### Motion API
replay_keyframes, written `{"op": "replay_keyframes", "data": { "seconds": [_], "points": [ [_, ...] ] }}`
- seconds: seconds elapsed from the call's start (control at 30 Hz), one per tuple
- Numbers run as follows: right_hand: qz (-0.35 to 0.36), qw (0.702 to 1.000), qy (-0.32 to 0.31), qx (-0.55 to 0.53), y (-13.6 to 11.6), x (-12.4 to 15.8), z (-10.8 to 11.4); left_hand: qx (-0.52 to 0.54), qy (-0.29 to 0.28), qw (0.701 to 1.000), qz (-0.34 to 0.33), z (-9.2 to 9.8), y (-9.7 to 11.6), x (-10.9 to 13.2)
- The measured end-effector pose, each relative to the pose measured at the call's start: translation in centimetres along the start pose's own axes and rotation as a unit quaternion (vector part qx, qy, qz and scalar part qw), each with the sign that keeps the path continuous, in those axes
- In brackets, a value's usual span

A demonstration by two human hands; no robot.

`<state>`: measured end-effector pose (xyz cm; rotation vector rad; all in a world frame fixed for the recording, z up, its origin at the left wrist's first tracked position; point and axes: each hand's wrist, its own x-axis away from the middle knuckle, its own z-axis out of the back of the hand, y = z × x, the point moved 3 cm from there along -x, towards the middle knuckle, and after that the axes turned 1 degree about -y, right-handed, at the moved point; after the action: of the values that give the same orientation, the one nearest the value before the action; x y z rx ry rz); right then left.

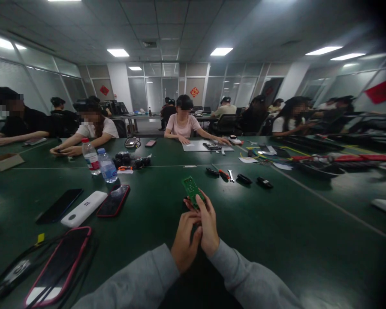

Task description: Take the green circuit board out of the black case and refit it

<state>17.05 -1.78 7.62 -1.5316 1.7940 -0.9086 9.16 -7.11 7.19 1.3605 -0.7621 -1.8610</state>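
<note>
A green circuit board [192,191] with small pale spots is in my right hand [208,223], tilted, its far end sticking out past the fingers. The right thumb lies on the board's face, with the fingers behind it. Close against the right hand, my left hand [185,240] is curled inward below the board. Its fingertips are partly hidden by the right hand, so whatever they hold, if anything, does not show. A small dark object [185,201] shows just left of the board; its kind is unclear.
Phones [114,201], a white power bank [84,209] and water bottles [107,166] stand or lie on the left of the green table [260,240]. Ahead are a wrench [231,176], a screwdriver [224,174] and black pieces [244,179]. Across sits a person [183,124] at a white board.
</note>
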Motion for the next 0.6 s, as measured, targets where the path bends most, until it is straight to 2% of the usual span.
{"op": "replay_keyframes", "data": {
  "seconds": [0.13,0.2,0.3,0.43,0.6],
  "points": [
    [0.005,0.999,0.020,-0.050,0.54,-0.74,0.17,0.024,0.026,0.999,0.025,-0.08,-0.20,0.54],
    [0.009,0.997,0.027,-0.065,0.67,-0.96,0.40,0.028,0.028,0.999,0.001,-0.08,-0.18,0.70],
    [0.000,0.996,0.036,-0.077,0.66,-0.82,0.66,0.021,-0.001,0.999,-0.037,-0.30,-0.07,0.88],
    [0.006,0.997,0.036,-0.068,0.31,-0.39,0.75,0.020,-0.010,0.999,-0.023,-0.51,-0.37,0.81],
    [-0.013,0.996,0.047,-0.080,0.28,-0.89,0.90,-0.005,0.006,0.999,-0.052,-0.54,-0.58,0.95]
  ]
}}
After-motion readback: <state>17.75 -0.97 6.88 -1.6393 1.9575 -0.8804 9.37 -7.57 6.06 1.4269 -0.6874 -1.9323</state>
